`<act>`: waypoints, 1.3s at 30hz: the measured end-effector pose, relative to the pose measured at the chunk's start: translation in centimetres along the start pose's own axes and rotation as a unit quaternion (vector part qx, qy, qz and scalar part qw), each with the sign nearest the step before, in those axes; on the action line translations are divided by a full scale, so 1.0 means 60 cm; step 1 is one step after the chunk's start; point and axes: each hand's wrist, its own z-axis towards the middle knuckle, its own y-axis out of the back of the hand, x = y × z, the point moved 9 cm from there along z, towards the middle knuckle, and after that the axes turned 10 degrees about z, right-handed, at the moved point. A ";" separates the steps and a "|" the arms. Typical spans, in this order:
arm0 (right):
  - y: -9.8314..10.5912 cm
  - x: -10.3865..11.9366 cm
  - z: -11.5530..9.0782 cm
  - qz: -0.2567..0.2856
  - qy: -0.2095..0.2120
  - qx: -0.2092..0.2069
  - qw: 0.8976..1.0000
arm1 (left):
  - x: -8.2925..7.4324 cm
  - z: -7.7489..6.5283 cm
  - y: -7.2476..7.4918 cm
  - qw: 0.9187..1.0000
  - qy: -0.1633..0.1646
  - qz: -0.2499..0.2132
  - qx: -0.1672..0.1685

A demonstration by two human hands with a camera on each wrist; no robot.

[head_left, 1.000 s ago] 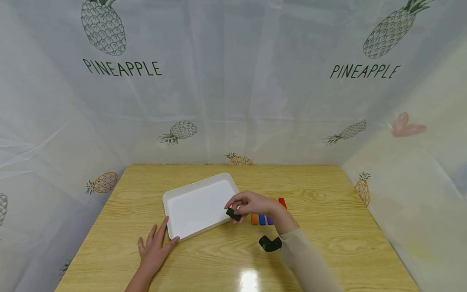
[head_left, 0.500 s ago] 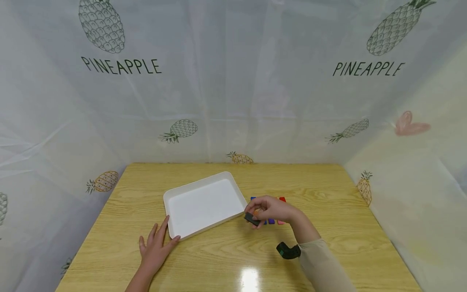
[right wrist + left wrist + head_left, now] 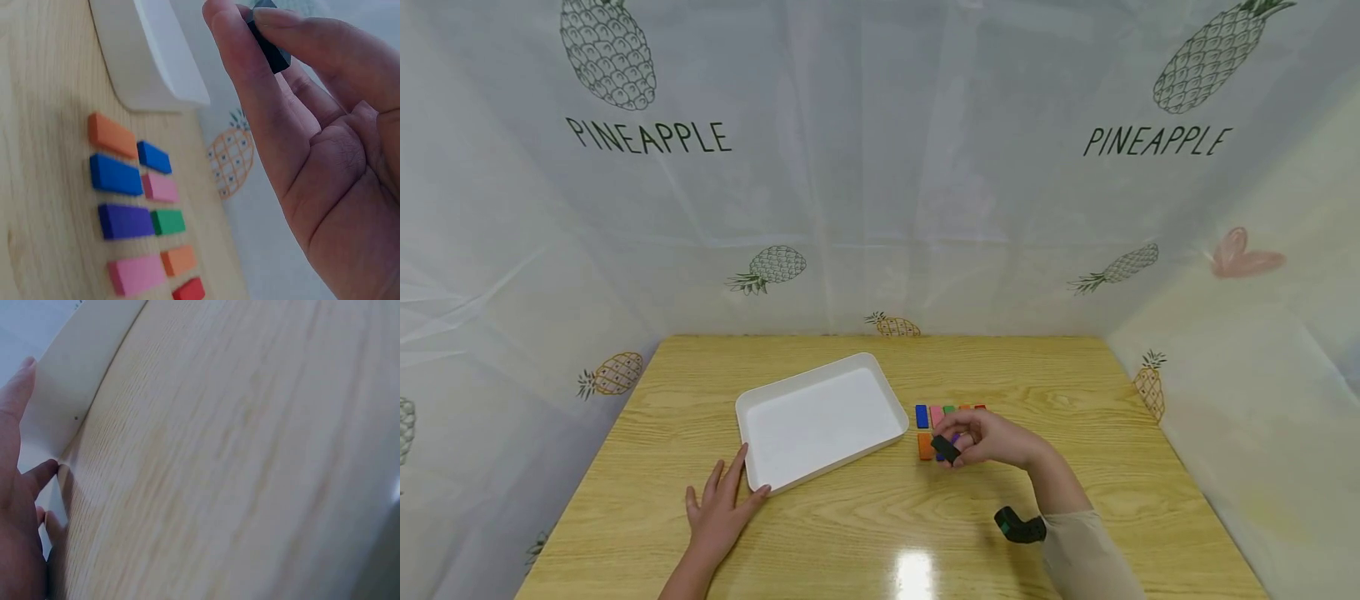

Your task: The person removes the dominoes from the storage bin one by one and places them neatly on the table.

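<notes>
My right hand point(image 3: 992, 437) pinches a small black block point(image 3: 270, 39) between thumb and fingers, held above the coloured blocks right of the tray. Those blocks lie in two rows: in the right wrist view I see an orange block point(image 3: 112, 134), a blue one point(image 3: 116, 175), a purple one point(image 3: 126, 222), a pink one point(image 3: 137, 275), and a second row with a green block point(image 3: 169, 222) and a red one point(image 3: 189, 289). Spread fingers of my left hand point(image 3: 718, 512) touch the near left corner of the white tray point(image 3: 820, 475), whose inside is bare.
The wooden table point(image 3: 850, 542) ends at a pineapple-printed curtain point(image 3: 985, 283) behind and at both sides. A black camera mount point(image 3: 1021, 527) sits on my right wrist, low over the table.
My right hand has moved right with the black block, from the tray's right edge to over the coloured blocks. The left hand stays at the tray corner.
</notes>
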 end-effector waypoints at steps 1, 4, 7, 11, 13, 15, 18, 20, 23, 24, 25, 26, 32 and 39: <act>0.004 -0.003 -0.004 0.006 -0.002 -0.004 1.000 | 0.000 0.000 0.000 1.000 0.000 0.000 0.000; 0.016 -0.012 -0.017 0.013 -0.005 -0.020 1.000 | 0.000 0.000 0.000 1.000 0.001 -0.002 0.002; 0.030 -0.021 -0.028 0.018 -0.007 -0.041 0.999 | 0.001 0.000 0.000 1.000 0.001 -0.004 0.003; 0.051 -0.029 -0.043 0.009 -0.003 -0.082 0.997 | 0.002 0.000 -0.001 1.000 0.000 -0.002 0.005; 0.062 -0.034 -0.052 -0.005 -0.004 -0.107 0.994 | 0.003 0.000 -0.002 1.000 0.000 -0.001 0.006; 0.072 -0.038 -0.060 -0.021 -0.005 -0.133 0.991 | 0.003 0.001 -0.002 1.000 0.000 0.001 0.006; 0.085 -0.044 -0.072 -0.056 0.000 -0.166 0.985 | 0.003 0.002 -0.002 1.000 -0.001 0.002 0.005; 0.094 -0.046 -0.079 -0.091 0.016 -0.184 0.979 | 0.003 0.002 -0.002 1.000 -0.001 0.002 0.003; 0.105 -0.048 -0.090 -0.145 0.049 -0.207 0.966 | 0.003 0.003 -0.004 1.000 -0.002 0.003 0.003; 0.108 -0.049 -0.095 -0.157 0.057 -0.214 0.962 | 0.002 0.003 -0.005 1.000 -0.003 0.003 0.004; 0.111 -0.051 -0.098 -0.165 0.064 -0.220 0.959 | 0.002 0.003 -0.006 1.000 -0.004 0.002 0.004; 0.114 -0.054 -0.101 -0.170 0.068 -0.225 0.957 | 0.002 0.003 -0.006 1.000 -0.004 0.002 0.005; 0.130 -0.077 -0.112 -0.165 0.046 -0.257 0.951 | 0.002 0.003 -0.007 1.000 -0.003 -0.003 0.006; 0.154 -0.102 -0.122 -0.166 0.006 -0.311 0.936 | 0.003 0.003 -0.004 1.000 -0.002 -0.002 0.004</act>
